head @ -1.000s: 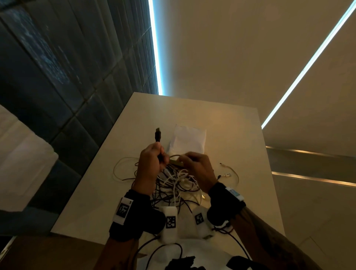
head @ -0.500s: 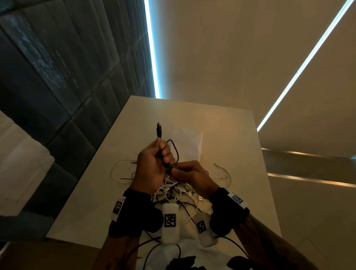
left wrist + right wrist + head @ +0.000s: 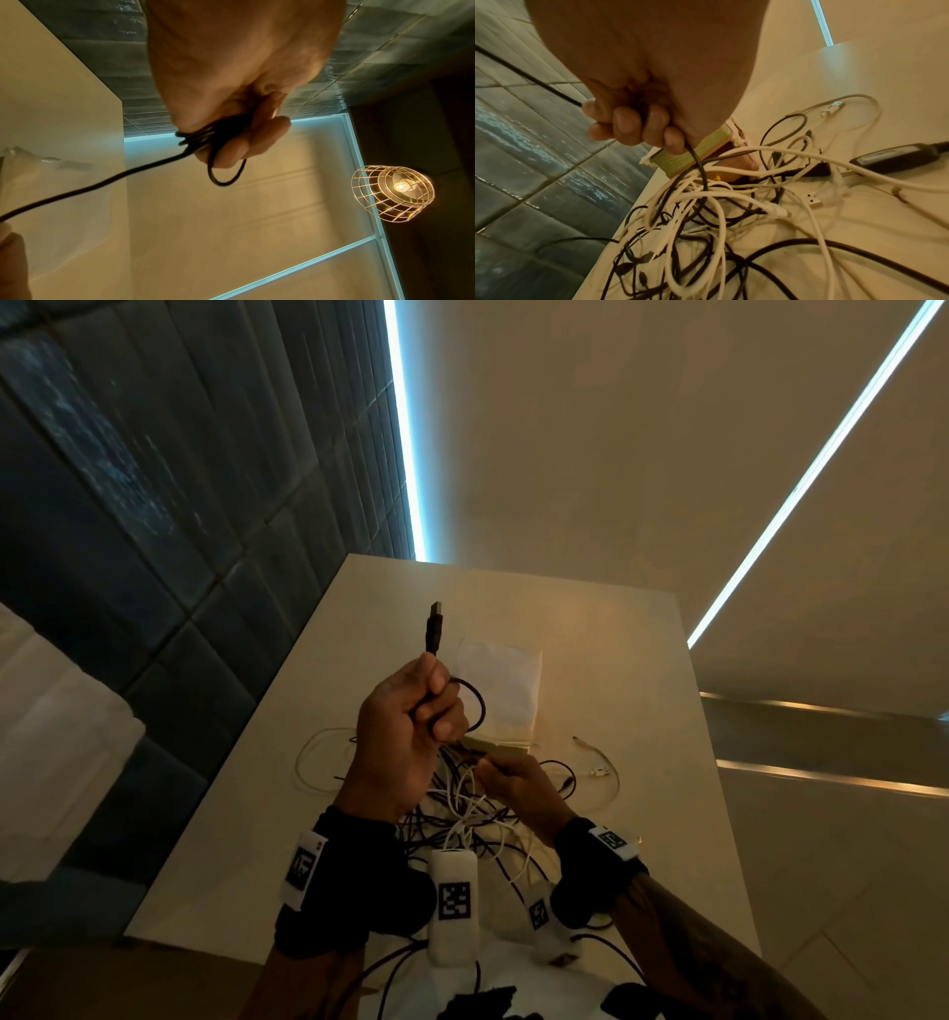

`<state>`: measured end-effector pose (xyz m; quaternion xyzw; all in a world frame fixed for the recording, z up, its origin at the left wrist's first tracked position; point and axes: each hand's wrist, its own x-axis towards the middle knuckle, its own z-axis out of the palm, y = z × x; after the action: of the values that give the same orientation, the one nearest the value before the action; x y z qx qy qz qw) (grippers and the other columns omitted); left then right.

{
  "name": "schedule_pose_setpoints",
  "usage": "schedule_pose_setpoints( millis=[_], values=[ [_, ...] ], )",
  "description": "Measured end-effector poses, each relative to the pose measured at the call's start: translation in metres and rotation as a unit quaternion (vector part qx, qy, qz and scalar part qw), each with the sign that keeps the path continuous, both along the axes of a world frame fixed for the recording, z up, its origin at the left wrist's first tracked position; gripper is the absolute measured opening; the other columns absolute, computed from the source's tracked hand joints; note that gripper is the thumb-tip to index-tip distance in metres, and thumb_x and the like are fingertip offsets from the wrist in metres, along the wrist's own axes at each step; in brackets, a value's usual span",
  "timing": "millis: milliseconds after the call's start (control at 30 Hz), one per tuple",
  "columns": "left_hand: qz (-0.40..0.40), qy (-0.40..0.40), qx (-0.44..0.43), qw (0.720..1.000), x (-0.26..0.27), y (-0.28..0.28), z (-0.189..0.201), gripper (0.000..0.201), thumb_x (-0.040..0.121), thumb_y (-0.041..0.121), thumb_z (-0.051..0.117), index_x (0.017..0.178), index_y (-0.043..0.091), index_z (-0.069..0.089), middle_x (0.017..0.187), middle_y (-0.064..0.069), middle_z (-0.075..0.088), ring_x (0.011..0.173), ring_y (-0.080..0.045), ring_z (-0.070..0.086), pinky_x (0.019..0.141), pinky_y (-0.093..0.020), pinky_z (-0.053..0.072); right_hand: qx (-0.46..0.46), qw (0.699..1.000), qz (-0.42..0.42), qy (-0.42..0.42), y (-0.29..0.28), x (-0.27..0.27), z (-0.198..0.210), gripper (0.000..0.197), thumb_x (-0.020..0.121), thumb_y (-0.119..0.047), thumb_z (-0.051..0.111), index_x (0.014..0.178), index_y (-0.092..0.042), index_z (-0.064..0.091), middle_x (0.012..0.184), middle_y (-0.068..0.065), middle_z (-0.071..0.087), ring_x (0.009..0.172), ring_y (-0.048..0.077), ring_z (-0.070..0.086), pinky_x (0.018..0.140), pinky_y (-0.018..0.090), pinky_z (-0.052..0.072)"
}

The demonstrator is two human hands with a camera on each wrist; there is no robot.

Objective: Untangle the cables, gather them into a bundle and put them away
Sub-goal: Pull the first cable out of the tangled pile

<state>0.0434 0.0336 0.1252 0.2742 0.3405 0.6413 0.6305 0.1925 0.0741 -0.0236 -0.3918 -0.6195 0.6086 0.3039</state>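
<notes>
A tangle of black and white cables [image 3: 472, 814] [image 3: 718, 213] lies on the pale table [image 3: 642, 690]. Raised above the pile, my left hand [image 3: 411, 721] [image 3: 231, 130] grips a black cable [image 3: 475, 706] [image 3: 102, 180] wound in small loops, with its USB plug [image 3: 434, 629] sticking up past my thumb. Lower and to the right, my right hand [image 3: 518, 783] [image 3: 634, 125] grips the same black cable [image 3: 698, 162] just over the pile. The stretch between the two hands is taut.
A clear plastic bag [image 3: 500, 690] lies flat on the table beyond my hands. A small wood-coloured block [image 3: 695, 154] [image 3: 498, 748] sits at the far edge of the pile. A short white cable [image 3: 598, 765] lies apart at the right. A dark tiled wall [image 3: 128, 531] borders the left.
My left hand has risen with the black cable, and its loop is larger. My right hand has slid down the cable toward the pile.
</notes>
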Motion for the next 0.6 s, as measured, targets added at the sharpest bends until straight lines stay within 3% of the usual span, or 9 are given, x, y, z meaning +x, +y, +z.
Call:
schedule_pose_setpoints(
  millis=[67, 167, 300, 467, 533, 600],
  values=[
    [-0.006, -0.014, 0.008, 1.0, 0.0, 0.0, 0.001, 0.037, 0.1, 0.023, 0.033, 0.068, 0.013, 0.048, 0.049, 0.006, 0.035, 0.038, -0.005, 0.026, 0.043, -0.021, 0.02, -0.001, 1.0, 0.003, 0.003, 0.0, -0.002, -0.001, 0.037, 0.099, -0.014, 0.051, 0.063, -0.017, 0.058, 0.061, -0.001, 0.046, 0.057, 0.01, 0.039, 0.057, 0.02, 0.033],
    [0.004, -0.04, 0.017, 0.999, -0.005, 0.0, 0.005, 0.032, 0.099, 0.024, 0.033, 0.071, 0.012, 0.044, 0.049, 0.004, 0.038, 0.037, -0.005, 0.024, 0.044, -0.023, 0.014, -0.015, 1.0, -0.004, 0.002, 0.0, -0.003, -0.006, 0.036, 0.1, -0.009, 0.047, 0.064, -0.009, 0.053, 0.058, -0.005, 0.043, 0.05, 0.004, 0.036, 0.053, 0.016, 0.031],
    [0.035, -0.038, 0.031, 0.998, -0.012, 0.001, 0.008, 0.037, 0.101, 0.023, 0.031, 0.069, 0.015, 0.048, 0.051, 0.006, 0.037, 0.039, -0.005, 0.023, 0.048, -0.026, 0.012, -0.037, 0.999, 0.003, 0.01, -0.003, 0.003, -0.019, 0.036, 0.102, -0.007, 0.042, 0.067, -0.004, 0.049, 0.056, -0.001, 0.038, 0.047, 0.005, 0.032, 0.048, 0.018, 0.027],
    [0.08, 0.095, -0.074, 0.989, -0.006, 0.006, -0.002, 0.035, 0.103, 0.018, 0.031, 0.071, 0.012, 0.045, 0.051, 0.003, 0.036, 0.037, -0.005, 0.021, 0.037, -0.018, 0.019, -0.073, 0.995, -0.045, -0.057, 0.003, 0.008, -0.017, 0.032, 0.099, -0.007, 0.046, 0.072, 0.0, 0.062, 0.054, -0.005, 0.048, 0.049, 0.008, 0.04, 0.049, 0.016, 0.032],
    [0.111, 0.151, -0.115, 0.975, -0.005, 0.009, -0.007, 0.034, 0.102, 0.015, 0.033, 0.07, 0.011, 0.044, 0.055, 0.0, 0.034, 0.037, -0.006, 0.022, 0.037, -0.018, 0.02, -0.089, 0.992, -0.084, -0.027, 0.008, 0.009, 0.0, 0.026, 0.097, -0.009, 0.052, 0.076, -0.002, 0.066, 0.06, -0.004, 0.058, 0.056, 0.01, 0.052, 0.052, 0.016, 0.04],
    [0.136, 0.183, -0.147, 0.962, -0.004, 0.011, -0.012, 0.034, 0.101, 0.014, 0.034, 0.069, 0.011, 0.043, 0.058, -0.003, 0.036, 0.039, -0.009, 0.024, 0.037, -0.019, 0.021, -0.108, 0.988, -0.105, 0.035, 0.012, 0.004, 0.025, 0.019, 0.094, -0.009, 0.056, 0.082, 0.002, 0.067, 0.068, 0.003, 0.064, 0.065, 0.017, 0.062, 0.06, 0.025, 0.05]
  ],
)
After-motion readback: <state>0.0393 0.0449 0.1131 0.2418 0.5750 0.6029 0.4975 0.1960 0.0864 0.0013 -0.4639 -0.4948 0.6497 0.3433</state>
